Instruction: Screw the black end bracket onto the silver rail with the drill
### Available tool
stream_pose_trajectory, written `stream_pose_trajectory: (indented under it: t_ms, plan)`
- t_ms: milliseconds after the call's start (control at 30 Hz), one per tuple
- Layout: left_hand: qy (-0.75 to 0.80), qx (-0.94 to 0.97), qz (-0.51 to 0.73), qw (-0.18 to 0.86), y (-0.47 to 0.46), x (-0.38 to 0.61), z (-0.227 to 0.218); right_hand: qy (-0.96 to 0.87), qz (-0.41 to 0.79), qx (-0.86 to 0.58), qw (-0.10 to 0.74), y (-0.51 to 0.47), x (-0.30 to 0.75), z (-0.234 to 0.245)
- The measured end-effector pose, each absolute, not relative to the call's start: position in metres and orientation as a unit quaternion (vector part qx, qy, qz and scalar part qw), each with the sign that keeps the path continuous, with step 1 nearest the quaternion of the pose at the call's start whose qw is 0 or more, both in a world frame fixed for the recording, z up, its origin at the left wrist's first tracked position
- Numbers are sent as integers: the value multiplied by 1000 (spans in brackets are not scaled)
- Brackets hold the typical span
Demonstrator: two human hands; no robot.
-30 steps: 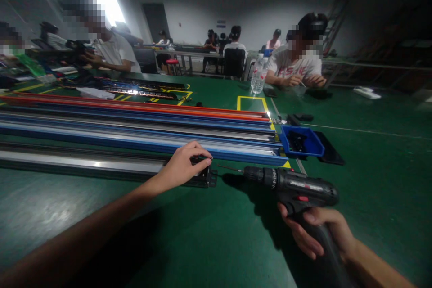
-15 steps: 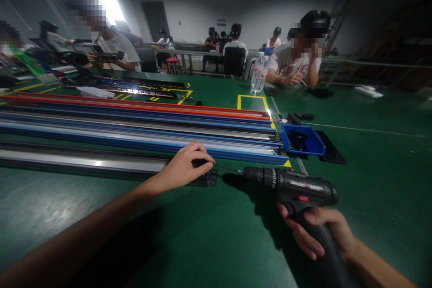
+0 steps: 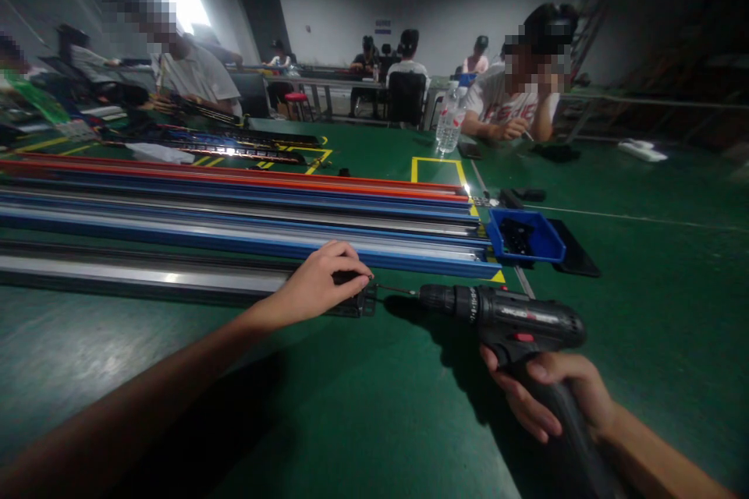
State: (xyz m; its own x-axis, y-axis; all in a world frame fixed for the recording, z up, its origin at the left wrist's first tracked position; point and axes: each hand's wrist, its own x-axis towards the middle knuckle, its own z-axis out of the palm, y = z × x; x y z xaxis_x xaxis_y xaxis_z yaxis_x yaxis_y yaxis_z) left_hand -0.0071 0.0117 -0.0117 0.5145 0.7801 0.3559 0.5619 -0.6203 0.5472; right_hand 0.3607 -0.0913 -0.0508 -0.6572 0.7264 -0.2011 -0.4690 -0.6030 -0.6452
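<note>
My right hand (image 3: 547, 394) grips a black cordless drill (image 3: 527, 320) by its handle, forefinger at the red trigger. Its long thin bit (image 3: 395, 290) points left, and the tip is close to the fingertips of my left hand (image 3: 328, 281). Thumb and forefinger of that hand are pinched together at the right end of a dark metal rail (image 3: 175, 278). Anything between those fingertips is too small to make out. A black end piece (image 3: 367, 302) with slots sticks out from the rail below my fingers.
Blue rails (image 3: 409, 256) and a red-orange rail (image 3: 351, 184) lie side by side behind the dark one. To their right stands a blue bin (image 3: 553, 238) with black parts. Farther back are water bottles (image 3: 449, 125) and a seated person (image 3: 497, 105). Another person (image 3: 204, 78) works at upper left.
Both my hands and the drill keep almost the same position. The view has shifted slightly. At the upper left, the other person's hands and held object have changed position.
</note>
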Motion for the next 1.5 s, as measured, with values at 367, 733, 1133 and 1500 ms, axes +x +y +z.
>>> stream_pose_trajectory:
  t_ms: [367,733,1133,1500]
  plan:
    - [397,849,293,192,11,-5,-6,-278,866,-235,342,-91,361,-50]
    - [389,867,268,155,9,-5,-8,-274,871,-219,343,-90,363,-53]
    - [382,868,275,156,12,-6,-9,-266,877,-201,345,-91,363,-54]
    - [367,873,281,154,12,-6,-10,-269,873,-224,340,-90,364,-54]
